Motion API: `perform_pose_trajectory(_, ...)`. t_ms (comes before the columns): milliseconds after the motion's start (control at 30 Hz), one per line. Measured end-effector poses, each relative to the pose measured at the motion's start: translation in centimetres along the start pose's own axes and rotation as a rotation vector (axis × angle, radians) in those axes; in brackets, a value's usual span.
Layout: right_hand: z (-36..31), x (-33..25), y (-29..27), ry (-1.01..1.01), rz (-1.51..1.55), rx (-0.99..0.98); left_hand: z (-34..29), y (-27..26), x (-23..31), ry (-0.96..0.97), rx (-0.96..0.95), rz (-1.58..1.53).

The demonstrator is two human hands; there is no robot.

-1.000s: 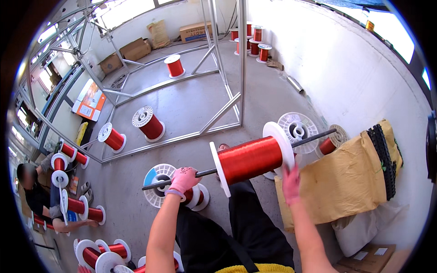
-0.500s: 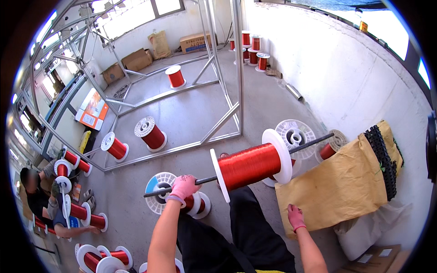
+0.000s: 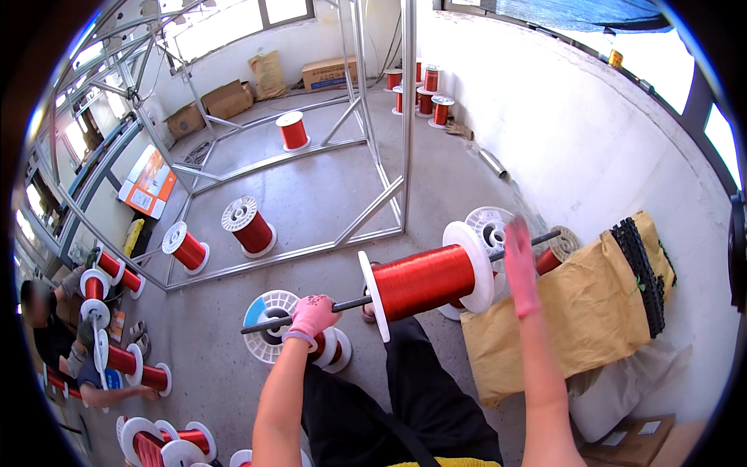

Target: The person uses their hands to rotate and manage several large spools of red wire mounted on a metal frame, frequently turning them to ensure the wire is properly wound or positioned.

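My left hand (image 3: 313, 315), in a pink glove, is wrapped round a dark rod (image 3: 354, 302) left of a large spool of red wire (image 3: 424, 282). The rod runs through the spool's core and sticks out on both sides of its white flanges. My right hand (image 3: 520, 268), also gloved in pink and blurred, is raised beside the rod's right part, its fingers stretched upward. Whether it touches the rod I cannot tell. Under the rod's left end stands a white-flanged spool (image 3: 261, 313) with a blue patch. Another white spool (image 3: 484, 223) stands behind the right end.
A metal frame (image 3: 288, 261) stands ahead, with red spools (image 3: 253, 229) in and near it. Brown sacking (image 3: 560, 335) lies to my right by the white wall (image 3: 545, 117). At left a person (image 3: 58, 327) handles other spools. Boxes (image 3: 328, 75) line the far wall.
My right hand has risen from beside the brown sacking to the rod's right part. My left hand keeps its hold on the rod, and the spool stays nearly in place.
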State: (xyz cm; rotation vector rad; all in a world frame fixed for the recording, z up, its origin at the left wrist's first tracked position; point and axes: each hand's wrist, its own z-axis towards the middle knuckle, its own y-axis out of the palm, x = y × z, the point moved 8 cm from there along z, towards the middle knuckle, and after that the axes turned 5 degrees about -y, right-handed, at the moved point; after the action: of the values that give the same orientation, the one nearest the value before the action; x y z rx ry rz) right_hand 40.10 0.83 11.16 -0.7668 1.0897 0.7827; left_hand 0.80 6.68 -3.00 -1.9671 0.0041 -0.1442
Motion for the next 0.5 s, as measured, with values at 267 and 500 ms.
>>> perform_pose_trajectory(267, 8.1, 6.9, 7.9, 0.126, -1.112, -0.486, 0.2, -0.7, 2.5, 0.092, 0.014, -0.01)
perform_pose_trajectory(500, 6.6, 6.9, 7.1, 0.014, -0.942, -0.408, 0.2, -0.3, 2.1, 0.065, -0.006, 0.049)
